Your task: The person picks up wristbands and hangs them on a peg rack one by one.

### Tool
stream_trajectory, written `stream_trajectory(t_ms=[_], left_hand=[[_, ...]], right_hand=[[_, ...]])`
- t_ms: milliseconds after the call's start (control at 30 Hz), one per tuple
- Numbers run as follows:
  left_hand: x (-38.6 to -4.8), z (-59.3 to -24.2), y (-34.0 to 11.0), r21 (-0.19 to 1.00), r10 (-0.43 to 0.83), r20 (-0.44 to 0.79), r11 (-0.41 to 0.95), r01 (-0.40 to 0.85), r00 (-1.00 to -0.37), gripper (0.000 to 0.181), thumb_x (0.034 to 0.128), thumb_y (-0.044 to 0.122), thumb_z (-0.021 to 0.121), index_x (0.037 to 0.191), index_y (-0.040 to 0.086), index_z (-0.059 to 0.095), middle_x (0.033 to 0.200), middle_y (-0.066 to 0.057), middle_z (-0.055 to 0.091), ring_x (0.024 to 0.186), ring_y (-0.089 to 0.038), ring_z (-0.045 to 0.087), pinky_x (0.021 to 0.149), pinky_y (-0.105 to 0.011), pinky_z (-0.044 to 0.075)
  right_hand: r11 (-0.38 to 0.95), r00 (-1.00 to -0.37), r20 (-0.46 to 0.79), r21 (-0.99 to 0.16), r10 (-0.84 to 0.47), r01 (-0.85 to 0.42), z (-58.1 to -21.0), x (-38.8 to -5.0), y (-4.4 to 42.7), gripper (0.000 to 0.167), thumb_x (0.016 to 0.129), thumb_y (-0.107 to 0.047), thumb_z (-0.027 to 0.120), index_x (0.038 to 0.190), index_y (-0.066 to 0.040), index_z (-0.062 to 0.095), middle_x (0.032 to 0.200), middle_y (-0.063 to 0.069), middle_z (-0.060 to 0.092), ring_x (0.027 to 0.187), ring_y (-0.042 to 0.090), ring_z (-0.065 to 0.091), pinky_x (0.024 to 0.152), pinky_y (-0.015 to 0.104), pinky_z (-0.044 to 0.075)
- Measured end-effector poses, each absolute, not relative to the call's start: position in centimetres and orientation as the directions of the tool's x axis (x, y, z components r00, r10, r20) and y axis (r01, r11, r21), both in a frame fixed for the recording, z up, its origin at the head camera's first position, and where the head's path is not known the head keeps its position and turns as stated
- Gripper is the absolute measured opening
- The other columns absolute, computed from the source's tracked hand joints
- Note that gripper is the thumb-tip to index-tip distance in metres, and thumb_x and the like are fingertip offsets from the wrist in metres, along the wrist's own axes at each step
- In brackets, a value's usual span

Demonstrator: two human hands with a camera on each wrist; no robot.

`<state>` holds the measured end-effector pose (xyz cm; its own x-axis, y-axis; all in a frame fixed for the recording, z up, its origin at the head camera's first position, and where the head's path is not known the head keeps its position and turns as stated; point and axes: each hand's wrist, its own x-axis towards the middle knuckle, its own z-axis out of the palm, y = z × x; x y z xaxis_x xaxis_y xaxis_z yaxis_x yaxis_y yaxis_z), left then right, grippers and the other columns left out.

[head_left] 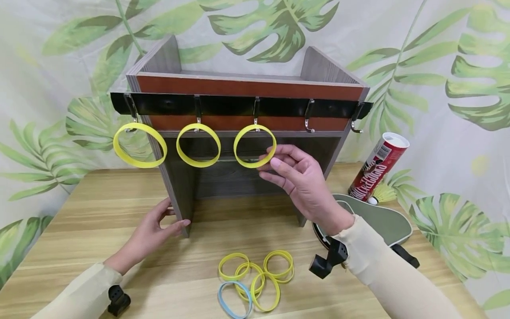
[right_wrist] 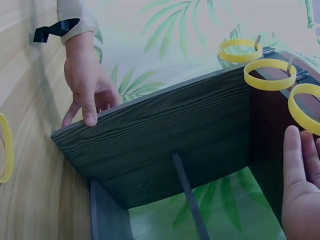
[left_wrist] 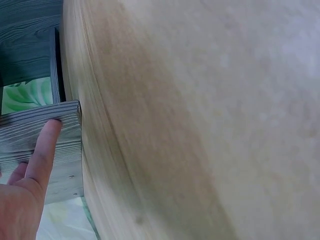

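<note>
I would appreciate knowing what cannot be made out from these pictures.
Head view: some fingertips of the left hand, hidden by the side panel.
Head view: part of the green cover, hidden by the right sleeve.
Head view: fine print on the red tube, too small.
Right wrist view: parts of the right hand and nearest yellow ring, cut off by the right edge.

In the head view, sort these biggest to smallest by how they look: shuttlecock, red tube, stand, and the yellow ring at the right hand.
1. Stand
2. Red tube
3. Yellow ring at the right hand
4. Shuttlecock, farther from the camera than the ring
</note>
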<state>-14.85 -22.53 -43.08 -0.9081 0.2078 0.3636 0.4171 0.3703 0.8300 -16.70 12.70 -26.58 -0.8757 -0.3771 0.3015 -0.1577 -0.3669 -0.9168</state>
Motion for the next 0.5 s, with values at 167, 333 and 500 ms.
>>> stream_trajectory(t_ms=[167,333,500], left_hand=[[-14.9,-43.0,-22.6,0.83,0.216,0.364,0.367,0.42,-0.906,0.056,0.0933,-0.001,0.076,0.144,0.001,0.053,0.121,0.0,0.065,0.103,0.003,0.064,0.065,-0.03,0.069],[-15.0,-43.1,-22.7,0.816,0.209,0.351,0.411,0.408,-0.913,0.055,0.0945,0.002,0.076,0.145,0.003,0.054,0.125,-0.009,0.065,0.106,0.007,0.062,0.069,-0.027,0.068],[-15.0,-43.3,-22.9,0.805,0.203,0.341,0.441,0.397,-0.918,0.055,0.0954,0.004,0.076,0.146,0.004,0.053,0.126,-0.019,0.064,0.107,0.008,0.061,0.071,-0.024,0.067]], right_hand=[[-0.318,-0.873,0.24,-0.942,-0.425,-0.104,-27.4,-16.9,12.9,0.024,0.106,0.001,0.051,0.118,-0.015,0.065,0.11,-0.001,0.075,0.101,0.013,0.076,0.097,0.031,0.066],[-0.223,-0.851,0.159,-0.974,-0.501,-0.05,-29.3,-17.2,12.9,0.019,0.106,-0.001,0.053,0.122,-0.003,0.064,0.111,0.002,0.073,0.103,0.014,0.075,0.1,0.032,0.065],[0.02,-0.771,0.019,-0.999,-0.637,-0.041,-32.3,-17.1,12.9,0.027,0.104,-0.006,0.062,0.127,0.009,0.063,0.113,0.015,0.074,0.101,0.016,0.075,0.1,0.043,0.065]])
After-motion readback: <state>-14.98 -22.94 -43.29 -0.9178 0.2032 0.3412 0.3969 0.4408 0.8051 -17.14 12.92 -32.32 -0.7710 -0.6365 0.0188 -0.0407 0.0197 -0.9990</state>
